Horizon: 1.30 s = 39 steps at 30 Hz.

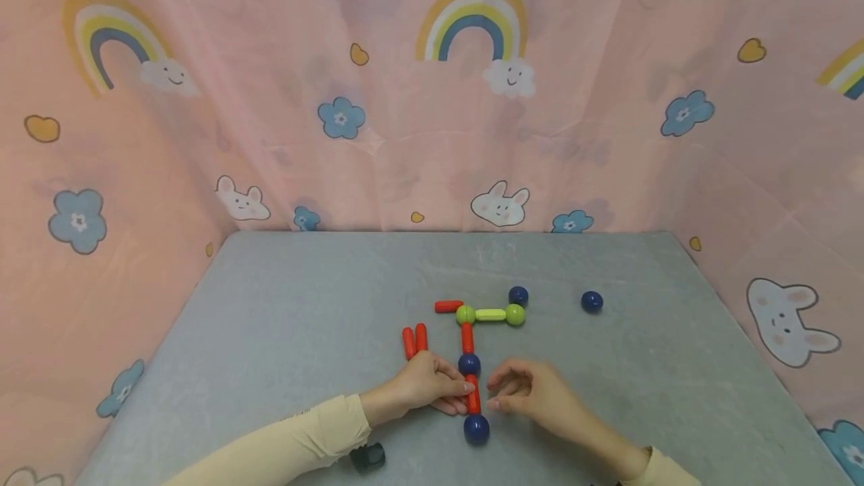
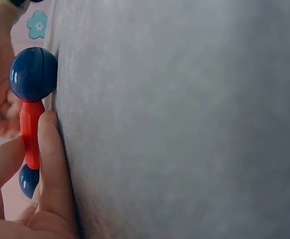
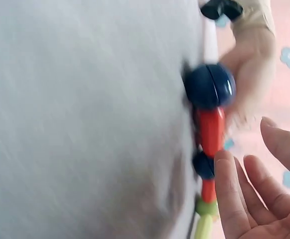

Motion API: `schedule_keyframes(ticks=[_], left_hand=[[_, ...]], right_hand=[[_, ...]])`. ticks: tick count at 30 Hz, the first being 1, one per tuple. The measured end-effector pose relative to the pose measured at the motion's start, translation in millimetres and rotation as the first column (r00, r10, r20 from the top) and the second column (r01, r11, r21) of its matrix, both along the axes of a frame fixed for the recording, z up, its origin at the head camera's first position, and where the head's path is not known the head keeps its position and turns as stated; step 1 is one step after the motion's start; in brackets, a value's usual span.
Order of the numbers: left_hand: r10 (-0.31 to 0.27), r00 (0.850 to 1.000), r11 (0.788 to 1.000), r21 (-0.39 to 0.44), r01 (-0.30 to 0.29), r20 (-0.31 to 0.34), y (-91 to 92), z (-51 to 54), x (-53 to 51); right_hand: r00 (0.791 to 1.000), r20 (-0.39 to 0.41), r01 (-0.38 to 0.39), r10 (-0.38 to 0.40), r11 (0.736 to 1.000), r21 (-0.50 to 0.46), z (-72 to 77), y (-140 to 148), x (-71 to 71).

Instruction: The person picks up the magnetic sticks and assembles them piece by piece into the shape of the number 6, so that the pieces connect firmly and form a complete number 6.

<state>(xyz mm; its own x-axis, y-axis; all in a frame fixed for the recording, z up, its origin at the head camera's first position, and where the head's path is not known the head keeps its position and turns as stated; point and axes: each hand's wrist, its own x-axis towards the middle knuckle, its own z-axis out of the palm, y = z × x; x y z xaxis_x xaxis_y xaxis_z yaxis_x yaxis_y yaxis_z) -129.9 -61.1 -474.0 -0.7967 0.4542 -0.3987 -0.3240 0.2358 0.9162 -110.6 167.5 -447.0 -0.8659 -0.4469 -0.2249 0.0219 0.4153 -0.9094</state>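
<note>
On the grey table lies a chain of toy rods and balls. From the near end it runs: a blue ball [image 1: 476,430], a red rod [image 1: 474,396], a second blue ball [image 1: 469,364], another red rod [image 1: 467,338] and a green ball [image 1: 466,314]. From there a light green rod [image 1: 490,315] leads right to a second green ball [image 1: 515,314]. My left hand [image 1: 432,383] pinches the nearer red rod between thumb and fingers, also seen in the left wrist view. Just right of that rod, my right hand [image 1: 533,394] holds nothing, its fingers loosely bent and apart from the chain.
Two loose red rods [image 1: 415,341] lie beyond my left hand. Another red rod [image 1: 448,307] is beside the left green ball. One blue ball [image 1: 518,295] sits behind the right green ball, another blue ball [image 1: 592,301] farther right. A dark object [image 1: 367,457] lies by my left sleeve.
</note>
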Motion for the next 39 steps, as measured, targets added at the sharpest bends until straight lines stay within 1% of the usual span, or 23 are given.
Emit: schedule_keyframes(ticks=[2,4,9,12,14,18,22,25,28,31,35,39], left_hand=[[0.002,1.0,1.0,-0.005,-0.002,-0.012,0.8,0.1,0.2],[0.0,1.0,1.0,-0.012,0.0,-0.024,1.1,1.0,0.6],[-0.026,0.999,0.999,-0.034,0.025,-0.034,0.0,7.5,4.2],[-0.036,0.999,0.999,-0.041,0.035,-0.036,-1.7,10.3,9.1],[-0.038,0.999,0.998,-0.045,0.037,-0.033,-2.7,11.2,13.1],[-0.034,0.999,0.999,-0.039,0.033,-0.028,-3.6,10.2,20.6],[-0.04,0.999,0.999,-0.034,0.039,-0.027,-4.0,9.3,26.4],[-0.047,0.998,0.998,-0.041,0.045,-0.032,-4.7,8.9,29.5],[-0.062,0.997,0.997,-0.051,0.06,-0.044,-5.3,7.8,30.7],[-0.081,0.995,0.995,-0.064,0.078,-0.055,-5.2,6.8,30.9],[-0.087,0.994,0.994,-0.069,0.083,-0.059,-5.0,6.1,30.4],[-0.089,0.994,0.994,-0.07,0.085,-0.057,-5.7,6.7,30.2]], right_hand=[[0.998,-0.057,0.009,-0.008,1.0,0.003,4.5,2.6,-7.1],[0.992,-0.122,0.021,-0.018,1.0,0.017,8.2,4.6,-15.4],[0.96,-0.276,0.062,-0.04,0.996,0.07,13.2,6.8,-41.5],[0.943,-0.332,0.075,-0.04,0.993,0.095,13.9,5.0,-59.7],[0.934,-0.355,0.077,-0.033,0.991,0.112,14.4,2.9,-72.0],[0.918,-0.397,0.068,0.002,0.985,0.161,16.4,-2.5,-95.7],[0.914,-0.402,0.046,0.048,0.974,0.221,17.5,-9.5,-117.4],[0.926,-0.371,0.028,0.068,0.969,0.247,15.4,-16.0,-131.8],[0.94,-0.329,-0.006,0.094,0.966,0.259,10.0,-23.0,-143.5],[0.953,-0.275,-0.056,0.128,0.966,0.254,5.1,-29.8,-151.0],[0.954,-0.241,-0.117,0.18,0.96,0.254,0.7,-38.2,-159.5],[0.944,-0.238,-0.156,0.227,0.946,0.286,0.0,-43.3,-167.5]])
